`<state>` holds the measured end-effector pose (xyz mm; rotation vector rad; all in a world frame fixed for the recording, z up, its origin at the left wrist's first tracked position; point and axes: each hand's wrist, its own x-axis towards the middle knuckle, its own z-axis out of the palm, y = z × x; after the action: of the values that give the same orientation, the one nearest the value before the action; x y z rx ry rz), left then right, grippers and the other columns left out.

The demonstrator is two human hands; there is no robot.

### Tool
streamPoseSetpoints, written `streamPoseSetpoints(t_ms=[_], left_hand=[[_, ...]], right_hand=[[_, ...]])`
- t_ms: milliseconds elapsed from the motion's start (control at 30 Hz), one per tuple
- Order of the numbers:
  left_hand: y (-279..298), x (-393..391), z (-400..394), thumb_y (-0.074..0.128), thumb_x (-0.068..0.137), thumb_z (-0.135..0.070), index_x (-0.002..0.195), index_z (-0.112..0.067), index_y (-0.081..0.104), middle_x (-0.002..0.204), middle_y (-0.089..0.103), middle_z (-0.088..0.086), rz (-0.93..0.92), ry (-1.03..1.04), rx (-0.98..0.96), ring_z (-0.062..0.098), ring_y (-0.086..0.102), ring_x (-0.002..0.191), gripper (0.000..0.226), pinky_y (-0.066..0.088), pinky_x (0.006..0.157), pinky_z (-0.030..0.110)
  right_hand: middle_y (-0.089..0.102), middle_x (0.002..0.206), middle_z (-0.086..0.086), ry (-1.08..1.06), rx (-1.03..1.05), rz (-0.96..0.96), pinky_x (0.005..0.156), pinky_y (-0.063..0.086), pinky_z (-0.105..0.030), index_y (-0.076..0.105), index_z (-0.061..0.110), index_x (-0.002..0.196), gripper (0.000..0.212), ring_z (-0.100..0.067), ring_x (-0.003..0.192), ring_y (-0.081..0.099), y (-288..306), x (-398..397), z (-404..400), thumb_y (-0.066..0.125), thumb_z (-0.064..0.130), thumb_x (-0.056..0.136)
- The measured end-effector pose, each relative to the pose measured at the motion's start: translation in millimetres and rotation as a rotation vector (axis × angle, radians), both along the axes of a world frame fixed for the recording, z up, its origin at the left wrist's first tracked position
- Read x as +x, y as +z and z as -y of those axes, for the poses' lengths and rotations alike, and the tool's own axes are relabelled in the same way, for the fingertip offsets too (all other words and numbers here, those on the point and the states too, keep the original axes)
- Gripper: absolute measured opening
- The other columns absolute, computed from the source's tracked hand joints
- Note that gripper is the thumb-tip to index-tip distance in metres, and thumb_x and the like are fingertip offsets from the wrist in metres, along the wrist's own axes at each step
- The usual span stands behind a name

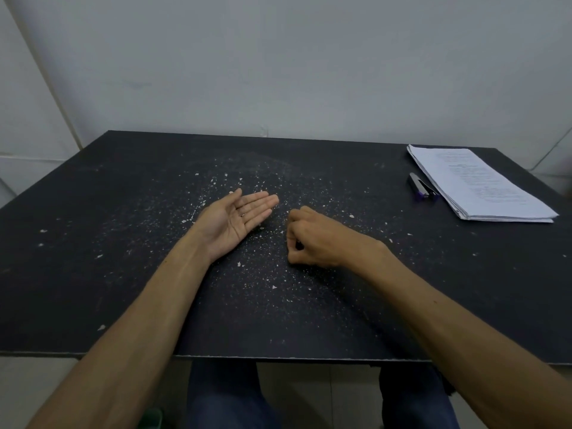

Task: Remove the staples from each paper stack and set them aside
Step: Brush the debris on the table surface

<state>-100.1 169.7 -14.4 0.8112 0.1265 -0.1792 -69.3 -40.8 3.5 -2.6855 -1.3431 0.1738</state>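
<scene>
A pile of white printed paper stacks (pixel 483 184) lies at the table's far right. Just left of it sits a black and purple staple remover (pixel 421 186). My left hand (pixel 240 221) rests palm up in the middle of the table, fingers straight, with nothing in it that I can make out. My right hand (pixel 315 238) lies a little to its right, knuckles up, fingers curled into a loose fist; a small dark gap shows between thumb and fingers, and whether it holds anything is hidden. Both hands are well away from the papers.
The black table (pixel 93 243) is speckled with small white flecks and chips, thickest around my hands. A grey wall stands behind the far edge. My knees in blue trousers (pixel 223 394) show below the near edge.
</scene>
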Motion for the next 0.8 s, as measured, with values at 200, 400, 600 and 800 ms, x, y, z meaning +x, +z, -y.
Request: streamPoseSetpoints(t_ms=[200,400,600,800], left_hand=[[0,0,1,0.031,0.113,-0.027,0.136,0.011,0.053,0.134,0.065,0.028,-0.005,-0.010,0.011,0.031,0.067,0.124,0.050,0.055,0.103,0.036],[-3,0,17,0.034,0.112,-0.031,0.136,0.011,0.054,0.135,0.064,0.027,-0.056,-0.084,0.028,0.032,0.065,0.126,0.052,0.053,0.106,0.038],[-5,2,23,0.037,0.111,-0.032,0.136,0.006,0.056,0.123,0.068,0.020,-0.092,-0.051,-0.142,0.025,0.068,0.108,0.049,0.057,0.097,0.034],[-4,2,14,0.034,0.112,-0.027,0.126,0.007,0.059,0.106,0.074,0.017,-0.097,0.005,-0.223,0.024,0.074,0.098,0.045,0.057,0.097,0.035]], right_hand=[[0.048,0.108,0.006,-0.040,0.106,-0.055,0.092,0.043,-0.026,0.061,0.020,0.089,0.012,-0.009,0.101,0.043,-10,2,5,0.067,0.029,0.095],[0.051,0.102,0.006,-0.225,0.546,-0.170,0.076,0.037,-0.015,0.058,0.022,0.087,0.012,-0.002,0.089,0.046,-4,14,-9,0.066,0.020,0.096],[0.052,0.112,0.000,-0.141,0.463,-0.150,0.093,0.046,-0.027,0.067,0.012,0.093,0.011,-0.016,0.111,0.044,5,19,-44,0.064,0.022,0.098],[0.052,0.117,-0.003,-0.087,0.364,-0.126,0.095,0.041,-0.028,0.074,0.014,0.099,0.015,-0.018,0.114,0.042,10,27,-56,0.062,0.021,0.102]])
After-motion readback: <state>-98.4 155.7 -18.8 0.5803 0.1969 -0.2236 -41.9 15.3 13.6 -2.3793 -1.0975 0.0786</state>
